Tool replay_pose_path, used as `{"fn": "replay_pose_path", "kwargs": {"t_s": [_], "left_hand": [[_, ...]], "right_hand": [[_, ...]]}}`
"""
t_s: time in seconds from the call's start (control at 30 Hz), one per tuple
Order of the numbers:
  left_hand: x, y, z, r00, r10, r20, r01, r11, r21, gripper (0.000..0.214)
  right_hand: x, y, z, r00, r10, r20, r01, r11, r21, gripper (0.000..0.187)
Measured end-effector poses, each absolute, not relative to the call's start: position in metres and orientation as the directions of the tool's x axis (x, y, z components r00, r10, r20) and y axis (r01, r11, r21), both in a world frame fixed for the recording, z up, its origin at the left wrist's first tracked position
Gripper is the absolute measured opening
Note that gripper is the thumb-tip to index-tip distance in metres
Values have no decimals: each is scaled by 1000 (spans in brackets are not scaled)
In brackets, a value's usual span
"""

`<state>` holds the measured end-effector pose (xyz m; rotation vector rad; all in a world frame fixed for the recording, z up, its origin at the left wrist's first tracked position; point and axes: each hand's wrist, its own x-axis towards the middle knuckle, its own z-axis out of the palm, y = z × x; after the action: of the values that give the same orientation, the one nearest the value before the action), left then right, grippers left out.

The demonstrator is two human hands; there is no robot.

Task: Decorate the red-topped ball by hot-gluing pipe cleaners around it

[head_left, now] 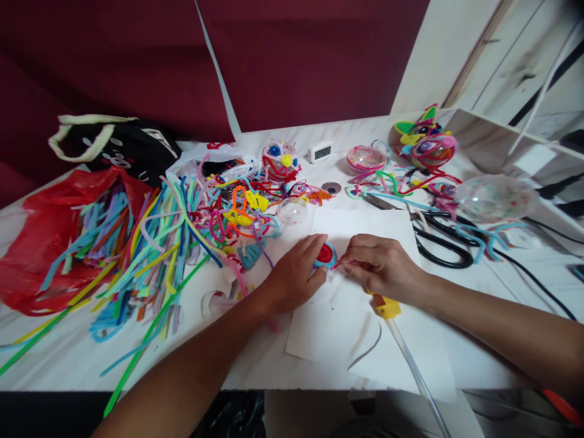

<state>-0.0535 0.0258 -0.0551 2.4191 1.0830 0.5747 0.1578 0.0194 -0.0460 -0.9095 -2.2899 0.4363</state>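
Observation:
On the white paper [314,340], a small round coil [325,254] of fuzzy pipe cleaner shows a red centre and a light-blue rim. My left hand [294,274] holds it by its left side, thumb below and fingers above. At its lower right edge, my right hand [387,264] pinches a thin pink strand [336,266] between thumb and fingertips. Under my right wrist lies a yellow tool [387,306], partly hidden, with a clear rod [413,365] running from it past the table's front edge. A dark thin strip [367,348] rests on the paper.
Many loose pipe cleaners [168,243] spread leftward from a red plastic bag [41,225]. Black-handled scissors [444,258] lie right of the paper, near a clear plastic shell [497,198]. Behind stand a decorated ball [279,159], a small digital clock [320,151] and a black bag [123,149].

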Motion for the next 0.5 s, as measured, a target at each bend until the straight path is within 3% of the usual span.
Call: {"fn": "replay_pose_path", "kwargs": {"t_s": [0.5], "left_hand": [[-56, 26, -57, 629, 751, 201, 579, -625, 524, 55]], "right_hand": [[155, 20, -50, -554, 681, 479, 536, 732, -420, 17]]}}
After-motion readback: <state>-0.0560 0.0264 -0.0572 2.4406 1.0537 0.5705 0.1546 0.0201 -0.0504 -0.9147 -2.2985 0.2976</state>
